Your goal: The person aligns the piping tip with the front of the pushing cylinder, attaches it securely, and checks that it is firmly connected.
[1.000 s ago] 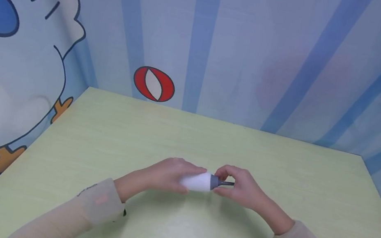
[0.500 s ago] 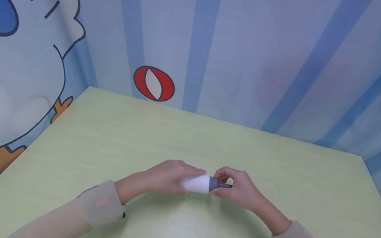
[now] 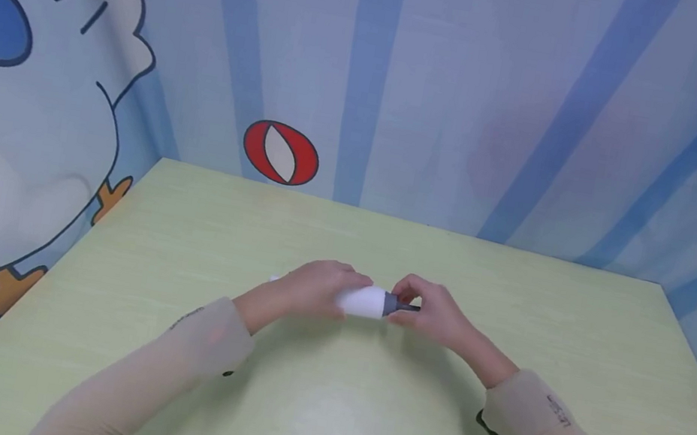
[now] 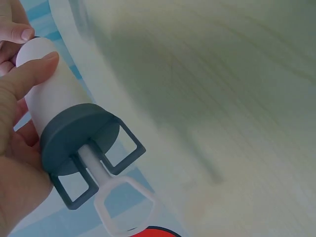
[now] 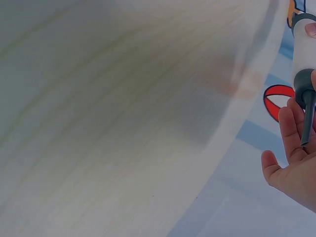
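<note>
A large white syringe (image 3: pixel 365 301) is held level above the table, a dark grey nozzle (image 3: pixel 394 305) on its right end. My left hand (image 3: pixel 320 289) grips the barrel, thumb along its side. Seen from the left wrist, its rear has a grey cap (image 4: pixel 81 138) with two finger loops and a white plunger with a ring handle (image 4: pixel 100 207). My right hand (image 3: pixel 439 315) pinches the base of the nozzle between thumb and fingers. In the right wrist view the thin nozzle tube (image 5: pixel 308 118) points past the palm, and part of that hand is cut off by the frame.
A pale yellow-green tabletop (image 3: pixel 320 396) spreads beneath both hands, with their shadows on it. Behind it stands a blue striped backdrop (image 3: pixel 443 95) with printed cartoon figures, including a red and white oval (image 3: pixel 281 153).
Both hands have moved the syringe forward, toward the backdrop, and slightly to the left. The left hand's grip on the barrel and the right hand's pinch at the nozzle look much the same.
</note>
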A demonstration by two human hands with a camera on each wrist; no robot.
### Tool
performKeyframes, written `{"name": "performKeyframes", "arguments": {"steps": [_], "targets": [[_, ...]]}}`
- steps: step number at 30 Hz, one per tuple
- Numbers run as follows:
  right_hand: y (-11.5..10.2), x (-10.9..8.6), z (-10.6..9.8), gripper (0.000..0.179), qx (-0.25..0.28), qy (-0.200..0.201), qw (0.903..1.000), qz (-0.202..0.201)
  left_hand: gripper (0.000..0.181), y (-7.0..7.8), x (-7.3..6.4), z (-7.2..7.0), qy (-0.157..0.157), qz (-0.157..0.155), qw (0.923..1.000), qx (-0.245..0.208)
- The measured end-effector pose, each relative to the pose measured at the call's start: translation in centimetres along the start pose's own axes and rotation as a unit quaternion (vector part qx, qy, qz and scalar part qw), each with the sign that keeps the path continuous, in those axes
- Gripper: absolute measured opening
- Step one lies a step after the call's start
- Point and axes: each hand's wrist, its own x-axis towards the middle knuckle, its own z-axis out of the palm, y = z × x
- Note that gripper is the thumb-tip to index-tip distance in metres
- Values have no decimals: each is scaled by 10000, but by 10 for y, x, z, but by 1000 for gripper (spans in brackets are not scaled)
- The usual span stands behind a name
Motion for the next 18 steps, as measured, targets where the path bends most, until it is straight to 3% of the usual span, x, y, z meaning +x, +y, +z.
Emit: {"name": "performKeyframes", "arguments": {"steps": [10, 18], "targets": [[17, 28, 8, 23, -236, -146, 9988, 412, 58, -15, 20, 0, -396, -421, 9983, 64], [21, 39, 15, 23, -198, -265, 9974, 637, 54, -22, 25, 3, -487, -454, 9976, 171]]}}
